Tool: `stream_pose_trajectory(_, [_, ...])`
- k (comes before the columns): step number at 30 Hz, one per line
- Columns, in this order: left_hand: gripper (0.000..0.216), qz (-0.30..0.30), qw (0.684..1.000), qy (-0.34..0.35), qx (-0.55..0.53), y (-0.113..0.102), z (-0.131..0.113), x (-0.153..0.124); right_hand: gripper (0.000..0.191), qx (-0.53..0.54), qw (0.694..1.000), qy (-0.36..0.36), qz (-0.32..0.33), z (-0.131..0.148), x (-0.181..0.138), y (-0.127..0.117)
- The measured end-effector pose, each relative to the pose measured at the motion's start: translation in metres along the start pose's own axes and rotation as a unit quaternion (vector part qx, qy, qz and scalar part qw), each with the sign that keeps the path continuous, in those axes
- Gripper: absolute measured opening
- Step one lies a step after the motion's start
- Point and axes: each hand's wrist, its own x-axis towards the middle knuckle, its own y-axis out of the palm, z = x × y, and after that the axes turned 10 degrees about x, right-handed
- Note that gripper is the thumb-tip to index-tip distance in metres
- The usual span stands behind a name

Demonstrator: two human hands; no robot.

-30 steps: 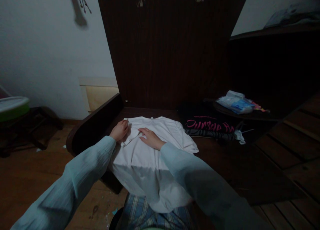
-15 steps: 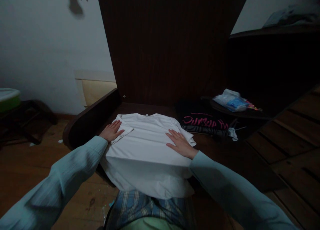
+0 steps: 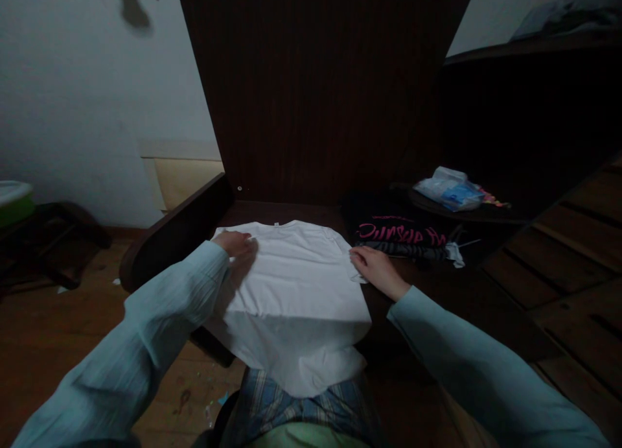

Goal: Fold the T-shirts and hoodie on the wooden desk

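A white T-shirt point(image 3: 291, 292) lies spread on a dark wooden surface point(image 3: 437, 305), its lower part hanging over the front edge onto my lap. My left hand point(image 3: 236, 242) rests on the shirt's upper left shoulder area, fingers curled down onto the cloth. My right hand point(image 3: 376, 271) sits at the shirt's right edge, fingers pinched on the right sleeve. Both arms wear pale blue long sleeves.
A folded black garment with pink lettering point(image 3: 398, 234) lies just right of the shirt. Behind it a plastic bag point(image 3: 449, 190) sits on a dark round tray. A tall dark wooden panel point(image 3: 315, 91) rises at the back. A wooden floor and low stool point(image 3: 58, 240) are to the left.
My right hand has slid from the shirt's middle out to its right sleeve. The left hand went from flat on the folded left sleeve to curled on the shoulder. The shirt looks narrower.
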Motion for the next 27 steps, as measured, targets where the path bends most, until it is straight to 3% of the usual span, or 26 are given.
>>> stream_pose_trajectory(1, [0.041, -0.003, 1.000, 0.018, -0.004, -0.001, -0.015, 0.003, 0.027, -0.037, 0.999, 0.036, 0.006, 0.000, -0.002, -0.004])
stream_pose_trajectory(4, [0.044, -0.103, 0.991, 0.080, -0.028, 0.001, -0.058, 0.010, 0.031, -0.133, 0.983, 0.121, 0.037, 0.000, -0.007, -0.014])
stream_pose_trajectory(7, [0.049, -0.156, 0.981, 0.096, -0.057, 0.014, -0.081, 0.013, 0.030, -0.135, 0.980, 0.135, 0.054, -0.002, -0.011, -0.017])
stream_pose_trajectory(12, [0.050, -0.148, 0.981, 0.092, -0.088, 0.038, -0.085, 0.012, 0.018, -0.082, 0.991, 0.102, -0.009, 0.002, -0.005, -0.024])
stream_pose_trajectory(18, [0.052, -0.113, 0.986, 0.092, -0.084, 0.035, -0.087, 0.004, 0.016, -0.128, 0.982, 0.045, -0.128, 0.021, 0.034, -0.054])
stream_pose_trajectory(23, [0.051, -0.114, 0.985, 0.089, -0.092, 0.035, -0.087, 0.004, 0.013, -0.085, 0.987, 0.090, -0.105, 0.040, 0.076, -0.069])
stream_pose_trajectory(27, [0.051, -0.129, 0.983, 0.091, -0.098, 0.039, -0.085, 0.006, 0.014, 0.113, 0.993, -0.018, 0.033, 0.061, 0.087, -0.059])
